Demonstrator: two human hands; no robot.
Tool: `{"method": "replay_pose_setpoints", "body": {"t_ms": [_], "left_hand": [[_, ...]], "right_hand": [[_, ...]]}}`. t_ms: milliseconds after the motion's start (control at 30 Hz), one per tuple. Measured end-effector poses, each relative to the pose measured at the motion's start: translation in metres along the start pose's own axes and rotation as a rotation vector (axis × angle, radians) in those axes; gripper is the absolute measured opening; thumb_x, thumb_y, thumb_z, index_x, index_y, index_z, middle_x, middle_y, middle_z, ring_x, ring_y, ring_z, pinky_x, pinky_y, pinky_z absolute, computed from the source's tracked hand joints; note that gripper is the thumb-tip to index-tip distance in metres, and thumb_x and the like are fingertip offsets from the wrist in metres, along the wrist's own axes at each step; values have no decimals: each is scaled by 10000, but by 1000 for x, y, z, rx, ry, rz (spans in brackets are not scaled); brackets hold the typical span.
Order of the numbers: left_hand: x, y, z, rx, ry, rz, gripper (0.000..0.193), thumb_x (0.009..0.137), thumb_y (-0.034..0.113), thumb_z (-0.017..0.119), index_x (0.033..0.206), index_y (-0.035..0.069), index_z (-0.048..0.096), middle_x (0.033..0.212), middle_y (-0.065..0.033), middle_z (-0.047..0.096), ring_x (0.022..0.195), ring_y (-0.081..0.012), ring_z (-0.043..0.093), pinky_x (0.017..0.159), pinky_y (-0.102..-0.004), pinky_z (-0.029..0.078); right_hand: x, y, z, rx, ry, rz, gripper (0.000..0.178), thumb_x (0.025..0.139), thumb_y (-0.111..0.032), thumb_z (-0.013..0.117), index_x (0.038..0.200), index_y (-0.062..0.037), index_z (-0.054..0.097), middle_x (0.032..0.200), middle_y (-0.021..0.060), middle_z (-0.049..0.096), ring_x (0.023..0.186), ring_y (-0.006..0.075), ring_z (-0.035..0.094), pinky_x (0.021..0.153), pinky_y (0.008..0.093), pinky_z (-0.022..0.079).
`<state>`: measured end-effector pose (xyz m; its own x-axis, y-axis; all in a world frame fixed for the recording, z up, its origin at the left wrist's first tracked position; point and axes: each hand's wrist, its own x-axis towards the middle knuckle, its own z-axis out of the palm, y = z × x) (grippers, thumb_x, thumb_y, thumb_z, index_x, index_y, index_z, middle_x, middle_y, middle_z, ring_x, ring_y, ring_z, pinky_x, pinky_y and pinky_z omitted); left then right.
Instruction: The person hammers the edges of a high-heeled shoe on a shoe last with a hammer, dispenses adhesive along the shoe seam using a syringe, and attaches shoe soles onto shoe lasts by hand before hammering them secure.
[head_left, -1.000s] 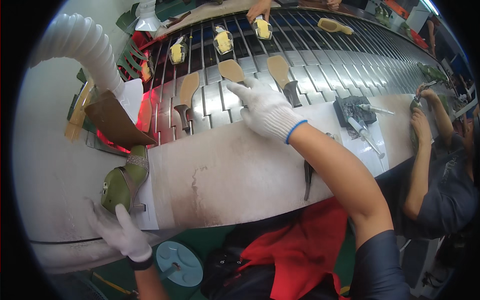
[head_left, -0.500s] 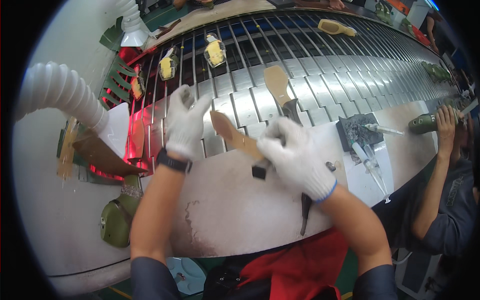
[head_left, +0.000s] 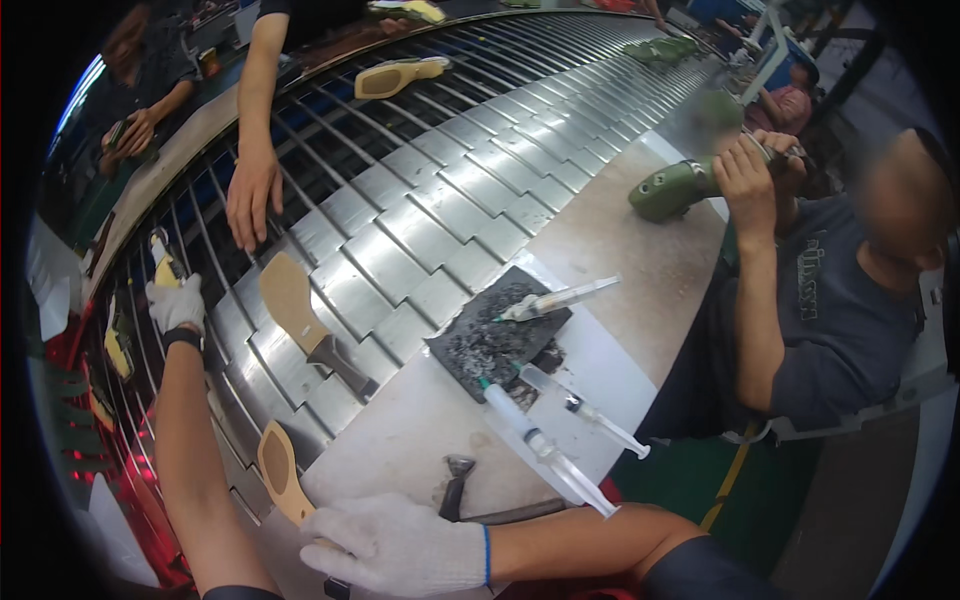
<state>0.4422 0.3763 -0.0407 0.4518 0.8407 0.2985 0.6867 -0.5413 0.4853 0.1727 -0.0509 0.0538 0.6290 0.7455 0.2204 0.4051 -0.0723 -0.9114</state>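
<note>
Head view. The white-gloved right hand (head_left: 395, 545) is closed around the rear part of a tan sole (head_left: 279, 462), whose broad, rounded front projects beyond the fingers toward the conveyor (head_left: 415, 255). A small black block (head_left: 337, 588) shows just below this hand. The white-gloved left hand (head_left: 177, 304), a dark band (head_left: 184, 338) at its wrist, extends farther out over the conveyor bars; its fingers meet the near end of a yellow-topped piece (head_left: 163, 262), though whether they grip it cannot be told. A second yellow-topped piece (head_left: 119, 345) lies to the left of that hand.

Between the hands and beyond the held sole, a heeled sole (head_left: 291, 298) rests on the metal slats. Just past the right hand, a dark tool (head_left: 455, 488) lies on the worktable (head_left: 405, 425). Farther out and to the right of it, three syringes (head_left: 548, 450) lean on a dark grey pad (head_left: 492, 345).

A co-worker's bare hand (head_left: 255, 195) hangs over the conveyor, beyond the left hand; well to the right of both gloves, another co-worker holds a green shoe form (head_left: 665, 192).
</note>
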Motion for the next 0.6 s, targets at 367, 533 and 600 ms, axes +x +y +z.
{"method": "replay_pose_setpoints", "body": {"t_ms": [367, 533, 600], "left_hand": [[-149, -105, -198, -808, -332, 187, 772, 889, 40, 769, 1591, -41, 459, 1285, -88, 675, 1046, -188, 677, 904, -319, 559], [-307, -148, -337, -659, -183, 350, 877, 845, -9, 801, 1631, -52, 413, 1497, -186, 575, 1392, -292, 583, 1199, -408, 454], [-359, -174, -370, -339, 9, 597, 923, 815, 3, 843, 1631, -47, 414, 1499, -245, 551, 1423, -400, 560, 1208, -470, 449]], "right_hand": [[15, 6, -8, 169, 12, 206, 695, 1168, -575, 412, 1039, 20, 745, 1082, 270, 762, 1008, 434, 712, 892, 494, 551], [-22, -24, 35, 422, 123, 411, 613, 1177, -530, 457, 1039, 6, 720, 977, 217, 770, 867, 354, 752, 801, 432, 585], [-62, -13, 72, 82, 296, 65, 475, 1151, -454, 564, 1184, -4, 713, 1072, 204, 771, 888, 330, 756, 821, 407, 596]]}}
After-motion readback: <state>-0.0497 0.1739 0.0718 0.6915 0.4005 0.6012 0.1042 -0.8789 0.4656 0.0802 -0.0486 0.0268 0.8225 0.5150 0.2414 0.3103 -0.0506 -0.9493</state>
